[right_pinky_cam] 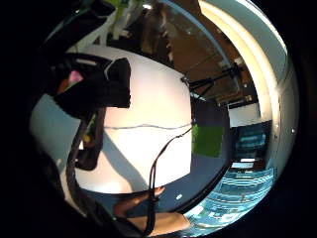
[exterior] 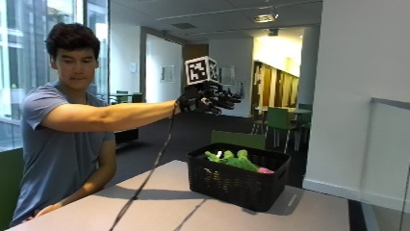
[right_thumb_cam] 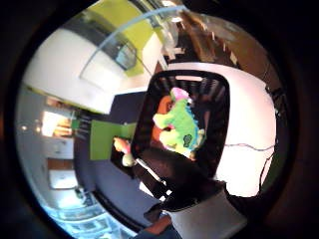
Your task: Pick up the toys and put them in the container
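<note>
Fingers (exterior: 225,99) of the right hand (exterior: 206,100) are hanging loosely curled, holding nothing, high above the container (exterior: 238,182); toys (exterior: 232,160) are lying inside, so placing looks finished; withdrawing comes next.

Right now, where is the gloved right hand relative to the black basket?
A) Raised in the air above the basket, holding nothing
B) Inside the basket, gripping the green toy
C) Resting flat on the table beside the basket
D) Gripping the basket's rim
A: in the outside view the gloved right hand is held out well above the black basket, fingers relaxed and empty, while the green toy lies inside the basket on the table.
</note>
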A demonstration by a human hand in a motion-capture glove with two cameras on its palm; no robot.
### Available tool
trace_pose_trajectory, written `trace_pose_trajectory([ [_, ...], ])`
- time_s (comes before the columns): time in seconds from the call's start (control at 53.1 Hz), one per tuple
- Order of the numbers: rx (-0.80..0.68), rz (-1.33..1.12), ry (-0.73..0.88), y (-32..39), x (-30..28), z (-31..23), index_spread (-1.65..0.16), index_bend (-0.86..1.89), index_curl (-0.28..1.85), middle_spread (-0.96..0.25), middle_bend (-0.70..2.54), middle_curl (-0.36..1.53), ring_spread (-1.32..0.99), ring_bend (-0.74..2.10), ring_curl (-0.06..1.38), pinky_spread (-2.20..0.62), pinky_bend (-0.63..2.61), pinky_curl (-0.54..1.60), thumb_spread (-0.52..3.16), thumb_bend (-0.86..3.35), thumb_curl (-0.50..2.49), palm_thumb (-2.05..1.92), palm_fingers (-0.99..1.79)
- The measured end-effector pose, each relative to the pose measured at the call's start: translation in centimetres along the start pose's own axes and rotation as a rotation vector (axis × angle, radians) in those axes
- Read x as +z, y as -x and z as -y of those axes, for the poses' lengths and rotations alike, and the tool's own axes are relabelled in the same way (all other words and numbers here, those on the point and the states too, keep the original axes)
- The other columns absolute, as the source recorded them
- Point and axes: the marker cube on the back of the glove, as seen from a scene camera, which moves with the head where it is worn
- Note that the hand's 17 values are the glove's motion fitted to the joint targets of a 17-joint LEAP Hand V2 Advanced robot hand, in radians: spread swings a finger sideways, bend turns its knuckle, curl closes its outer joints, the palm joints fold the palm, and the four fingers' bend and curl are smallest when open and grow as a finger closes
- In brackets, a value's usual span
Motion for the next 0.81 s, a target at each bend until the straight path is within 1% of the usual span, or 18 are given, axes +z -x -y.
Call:
trace_pose_trajectory([
  [0.151,0.034,-0.048,-0.026,-6.3,-0.4,-1.4,-0.34,0.12,0.21,0.0,0.18,0.43,0.01,0.75,0.34,0.01,1.45,0.4,0.99,-0.08,0.3,-0.1,-0.07],
  [0.358,0.07,-0.048,-0.043,-11.7,-0.1,-4.2,-0.34,0.13,0.21,-0.01,0.19,0.42,0.02,0.75,0.33,0.02,1.41,0.37,0.99,-0.07,0.27,-0.08,-0.06],
  [0.583,0.096,-0.055,-0.017,-18.0,3.2,-7.1,-0.34,0.13,0.22,-0.01,0.18,0.41,0.02,0.74,0.31,0.02,1.4,0.36,1.0,-0.07,0.25,-0.08,-0.06],
  [0.809,0.144,-0.065,0.035,-21.6,6.7,-9.2,-0.34,0.12,0.21,-0.02,0.19,0.41,0.02,0.73,0.3,0.02,1.39,0.35,1.0,-0.07,0.24,-0.08,-0.06],
])
